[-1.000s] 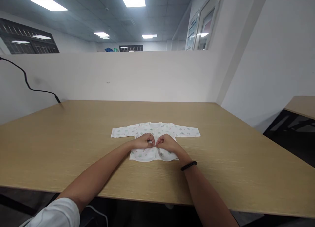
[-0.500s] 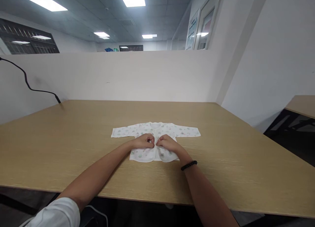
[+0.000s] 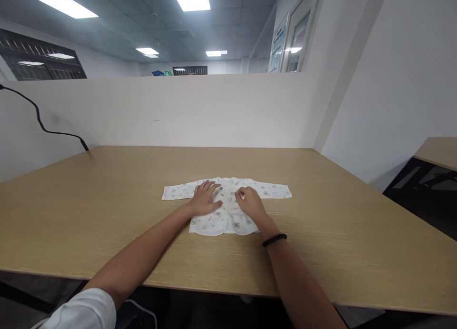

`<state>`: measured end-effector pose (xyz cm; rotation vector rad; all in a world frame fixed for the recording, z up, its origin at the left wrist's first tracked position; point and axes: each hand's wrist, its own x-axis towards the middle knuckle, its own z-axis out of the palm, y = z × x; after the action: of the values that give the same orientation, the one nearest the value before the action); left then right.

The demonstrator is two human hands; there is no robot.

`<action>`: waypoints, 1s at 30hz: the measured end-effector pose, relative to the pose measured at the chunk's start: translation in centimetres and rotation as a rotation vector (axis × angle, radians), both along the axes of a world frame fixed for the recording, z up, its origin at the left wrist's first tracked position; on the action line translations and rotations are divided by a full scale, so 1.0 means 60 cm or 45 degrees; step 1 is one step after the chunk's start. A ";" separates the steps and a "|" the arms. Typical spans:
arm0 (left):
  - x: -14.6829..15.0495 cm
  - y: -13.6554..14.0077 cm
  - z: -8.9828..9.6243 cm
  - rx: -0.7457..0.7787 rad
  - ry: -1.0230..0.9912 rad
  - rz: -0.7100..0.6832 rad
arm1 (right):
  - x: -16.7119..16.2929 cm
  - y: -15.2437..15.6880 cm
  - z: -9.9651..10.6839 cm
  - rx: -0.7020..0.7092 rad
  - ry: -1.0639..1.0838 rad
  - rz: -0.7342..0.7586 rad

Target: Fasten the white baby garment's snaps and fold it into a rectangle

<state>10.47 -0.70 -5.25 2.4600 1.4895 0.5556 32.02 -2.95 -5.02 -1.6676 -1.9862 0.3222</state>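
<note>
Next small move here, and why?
Perhaps smooth the front of the shirt with the left hand: it's spread over one side, and the cloth looks slightly puckered near the middle. The right hand has its fingers curled over the other side.

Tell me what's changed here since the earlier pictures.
The left hand has opened and let go of the printed baby shirt, fingers now spread over it. The right hand has moved up and to the right, fingers curled; whether it holds cloth is unclear. The shirt lies where it was, sleeves outstretched.
</note>
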 end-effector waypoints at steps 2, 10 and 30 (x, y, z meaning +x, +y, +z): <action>-0.005 0.000 -0.002 -0.037 0.080 0.082 | 0.008 -0.004 0.000 0.102 -0.220 -0.079; -0.003 -0.003 0.030 -0.031 0.278 0.262 | 0.027 -0.007 0.031 -0.159 -0.514 -0.283; -0.015 0.017 0.021 0.089 -0.382 0.402 | 0.053 0.027 0.002 0.179 0.589 -0.243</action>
<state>9.57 0.34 -3.98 2.0779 1.7586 1.0003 35.18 -1.36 -4.90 -1.5143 -1.4663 0.4405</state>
